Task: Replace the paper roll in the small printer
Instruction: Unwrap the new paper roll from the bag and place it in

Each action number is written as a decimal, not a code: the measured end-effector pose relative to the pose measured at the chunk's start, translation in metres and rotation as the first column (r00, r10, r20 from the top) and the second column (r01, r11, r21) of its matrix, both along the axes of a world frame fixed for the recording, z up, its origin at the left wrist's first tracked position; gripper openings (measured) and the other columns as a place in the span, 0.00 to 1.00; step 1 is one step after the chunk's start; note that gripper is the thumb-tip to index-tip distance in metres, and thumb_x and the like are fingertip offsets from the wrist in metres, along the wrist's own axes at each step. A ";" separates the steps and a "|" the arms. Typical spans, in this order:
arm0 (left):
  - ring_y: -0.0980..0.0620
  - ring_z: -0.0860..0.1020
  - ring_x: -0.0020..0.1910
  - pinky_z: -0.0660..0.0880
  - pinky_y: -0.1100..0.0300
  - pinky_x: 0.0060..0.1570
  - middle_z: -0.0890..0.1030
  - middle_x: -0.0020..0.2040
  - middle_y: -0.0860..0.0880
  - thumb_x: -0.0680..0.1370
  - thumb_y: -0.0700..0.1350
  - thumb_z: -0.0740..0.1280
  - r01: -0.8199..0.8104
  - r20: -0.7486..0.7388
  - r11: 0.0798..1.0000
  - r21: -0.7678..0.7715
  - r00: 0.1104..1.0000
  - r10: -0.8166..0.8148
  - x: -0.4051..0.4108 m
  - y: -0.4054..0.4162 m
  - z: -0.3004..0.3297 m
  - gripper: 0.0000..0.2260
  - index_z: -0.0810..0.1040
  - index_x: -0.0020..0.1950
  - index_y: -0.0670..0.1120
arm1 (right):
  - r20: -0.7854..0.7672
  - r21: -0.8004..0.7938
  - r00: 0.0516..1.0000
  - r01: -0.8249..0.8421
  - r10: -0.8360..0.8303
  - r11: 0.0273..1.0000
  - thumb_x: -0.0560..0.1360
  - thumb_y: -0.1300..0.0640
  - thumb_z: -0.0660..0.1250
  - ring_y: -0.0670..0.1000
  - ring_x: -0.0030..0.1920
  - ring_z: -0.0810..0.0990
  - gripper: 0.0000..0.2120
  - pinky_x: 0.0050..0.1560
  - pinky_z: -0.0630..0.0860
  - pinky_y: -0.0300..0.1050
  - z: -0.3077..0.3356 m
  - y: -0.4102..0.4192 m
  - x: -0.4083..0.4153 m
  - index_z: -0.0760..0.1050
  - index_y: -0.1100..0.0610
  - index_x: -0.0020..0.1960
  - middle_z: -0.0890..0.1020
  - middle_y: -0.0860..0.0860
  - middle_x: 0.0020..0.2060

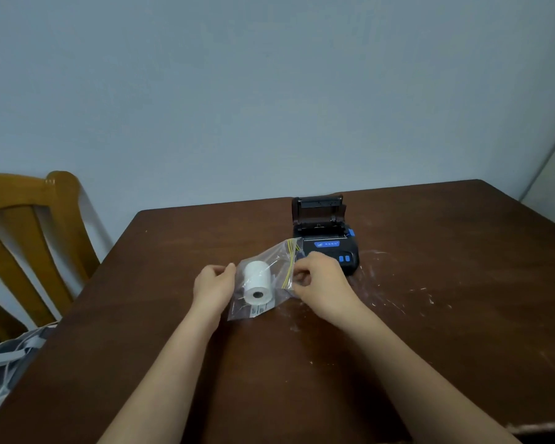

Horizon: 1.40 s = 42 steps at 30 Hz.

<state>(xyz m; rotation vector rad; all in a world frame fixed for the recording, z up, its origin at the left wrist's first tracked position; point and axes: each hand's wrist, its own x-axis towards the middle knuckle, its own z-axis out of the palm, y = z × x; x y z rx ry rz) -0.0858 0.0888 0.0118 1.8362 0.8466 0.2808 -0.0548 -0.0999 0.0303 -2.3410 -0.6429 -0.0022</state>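
A white paper roll lies inside a clear zip bag on the brown table. My left hand pinches the bag's left edge. My right hand grips the bag's right side by its yellow zip line. Just behind my right hand stands the small black printer with blue buttons. Its lid is raised, and the paper bay looks dark, its contents unclear.
A wooden chair stands off the table's left edge, with a grey and white bag on the floor beside it. White scuff marks cover the tabletop at the right. A pale wall rises behind the table.
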 end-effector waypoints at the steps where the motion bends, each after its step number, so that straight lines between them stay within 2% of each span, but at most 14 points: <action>1: 0.46 0.78 0.56 0.75 0.52 0.53 0.79 0.59 0.45 0.79 0.51 0.63 0.017 0.004 1.000 -0.013 1.000 -0.017 -0.001 0.001 -0.002 0.16 0.77 0.61 0.43 | 0.002 0.020 0.999 -0.035 0.035 0.999 0.71 0.65 0.70 0.42 0.34 0.70 0.03 0.39 0.68 0.38 0.000 0.002 0.000 0.82 0.62 0.43 0.72 0.47 0.35; 6: 0.49 0.81 0.44 0.78 0.55 0.44 0.83 0.47 0.48 0.77 0.50 0.69 0.088 0.037 0.996 -0.025 0.996 -0.087 0.001 0.002 -0.006 0.09 0.81 0.49 0.45 | -0.137 0.077 0.984 -0.100 0.109 0.992 0.71 0.63 0.72 0.52 0.43 0.80 0.18 0.47 0.79 0.46 -0.007 0.013 0.002 0.78 0.58 0.61 0.80 0.54 0.50; 11: 0.48 0.79 0.37 0.79 0.50 0.47 0.81 0.38 0.47 0.75 0.42 0.71 0.079 0.075 0.996 -0.034 0.994 -0.076 0.001 0.004 -0.014 0.04 0.81 0.48 0.43 | -0.216 0.115 0.958 -0.168 0.190 0.979 0.68 0.58 0.75 0.49 0.45 0.81 0.24 0.48 0.80 0.44 -0.012 0.023 0.007 0.75 0.53 0.64 0.82 0.51 0.54; 13: 0.50 0.78 0.34 0.78 0.52 0.43 0.79 0.35 0.48 0.75 0.41 0.71 0.082 0.094 0.994 -0.066 0.993 -0.076 0.001 0.006 -0.015 0.02 0.81 0.46 0.43 | -0.251 0.093 0.950 -0.166 0.184 0.982 0.67 0.51 0.75 0.51 0.48 0.82 0.25 0.50 0.81 0.47 -0.011 0.026 0.009 0.77 0.56 0.62 0.83 0.53 0.53; 16: 0.50 0.78 0.32 0.77 0.56 0.39 0.79 0.34 0.49 0.75 0.41 0.72 0.090 0.113 0.989 -0.119 0.991 -0.076 0.000 0.009 -0.015 0.04 0.80 0.47 0.42 | -0.274 0.074 0.947 -0.153 0.168 0.985 0.61 0.33 0.71 0.60 0.51 0.82 0.41 0.53 0.79 0.60 -0.011 0.032 0.009 0.76 0.64 0.59 0.83 0.61 0.53; 18: 0.50 0.78 0.32 0.76 0.57 0.37 0.79 0.35 0.49 0.75 0.40 0.72 0.098 0.115 0.984 -0.149 0.990 -0.081 0.000 0.010 -0.014 0.04 0.80 0.48 0.42 | -0.273 0.085 0.948 -0.145 0.163 0.986 0.58 0.30 0.70 0.62 0.52 0.82 0.45 0.54 0.79 0.61 -0.013 0.034 0.010 0.76 0.64 0.60 0.82 0.62 0.54; 24: 0.49 0.79 0.38 0.78 0.56 0.39 0.80 0.40 0.46 0.75 0.37 0.71 0.069 0.110 0.978 -0.197 0.993 -0.048 -0.002 0.009 -0.009 0.06 0.79 0.51 0.43 | -0.253 0.118 0.962 -0.074 0.102 0.990 0.61 0.46 0.77 0.57 0.46 0.84 0.28 0.50 0.81 0.59 -0.020 0.034 0.012 0.80 0.60 0.56 0.85 0.57 0.46; 27: 0.47 0.80 0.42 0.79 0.56 0.39 0.80 0.45 0.46 0.75 0.34 0.65 -0.037 0.116 0.983 -0.179 0.991 0.059 0.000 0.009 -0.007 0.11 0.79 0.54 0.45 | -0.219 0.157 0.968 -0.087 0.120 0.984 0.63 0.51 0.79 0.45 0.36 0.81 0.29 0.42 0.81 0.48 -0.013 0.025 0.009 0.75 0.49 0.62 0.83 0.50 0.38; 29: 0.47 0.80 0.42 0.80 0.55 0.37 0.79 0.47 0.47 0.76 0.33 0.62 -0.097 0.099 0.984 -0.150 0.989 0.112 0.000 0.005 -0.001 0.12 0.78 0.52 0.47 | -0.214 0.197 0.968 -0.092 0.135 0.976 0.64 0.53 0.79 0.40 0.30 0.77 0.31 0.36 0.75 0.39 -0.006 0.014 0.008 0.73 0.48 0.65 0.81 0.49 0.33; 32: 0.46 0.78 0.45 0.78 0.53 0.42 0.79 0.50 0.47 0.75 0.32 0.60 -0.141 0.094 0.990 -0.002 0.986 0.141 0.000 0.009 0.004 0.13 0.77 0.50 0.48 | -0.203 0.234 0.975 -0.036 0.085 0.972 0.65 0.53 0.79 0.39 0.32 0.78 0.31 0.39 0.74 0.37 0.006 -0.004 0.007 0.72 0.49 0.65 0.83 0.51 0.36; 34: 0.44 0.78 0.49 0.77 0.50 0.48 0.79 0.53 0.44 0.75 0.34 0.61 -0.141 0.072 0.973 0.180 0.989 0.130 0.000 0.012 0.005 0.11 0.77 0.48 0.48 | -0.205 0.258 0.978 0.017 0.038 0.966 0.65 0.52 0.79 0.42 0.35 0.79 0.31 0.40 0.74 0.37 0.012 -0.016 0.009 0.72 0.49 0.65 0.83 0.50 0.36; 37: 0.40 0.69 0.62 0.69 0.46 0.61 0.72 0.62 0.41 0.75 0.36 0.64 -0.090 0.016 0.805 0.586 0.995 0.100 -0.002 0.012 0.003 0.10 0.78 0.54 0.46 | -0.203 0.311 0.979 0.081 -0.017 0.947 0.66 0.52 0.79 0.43 0.34 0.79 0.30 0.40 0.72 0.37 0.022 -0.031 0.012 0.71 0.49 0.65 0.81 0.47 0.33; 40: 0.44 0.68 0.66 0.65 0.47 0.65 0.72 0.65 0.45 0.76 0.40 0.64 0.031 0.083 0.653 0.757 0.986 -0.142 -0.001 -0.002 0.006 0.13 0.79 0.60 0.46 | -0.213 0.412 0.975 0.142 -0.056 0.900 0.66 0.52 0.79 0.43 0.34 0.79 0.30 0.44 0.74 0.39 0.028 -0.042 0.014 0.71 0.49 0.65 0.79 0.46 0.30; 42: 0.49 0.66 0.72 0.60 0.48 0.71 0.71 0.72 0.48 0.80 0.47 0.58 0.234 -0.031 0.629 0.741 0.948 -0.316 0.001 -0.013 0.007 0.18 0.74 0.69 0.49 | -0.256 0.488 0.965 0.183 -0.061 0.854 0.66 0.53 0.79 0.46 0.37 0.80 0.31 0.47 0.75 0.40 0.030 -0.046 0.015 0.71 0.51 0.66 0.79 0.47 0.30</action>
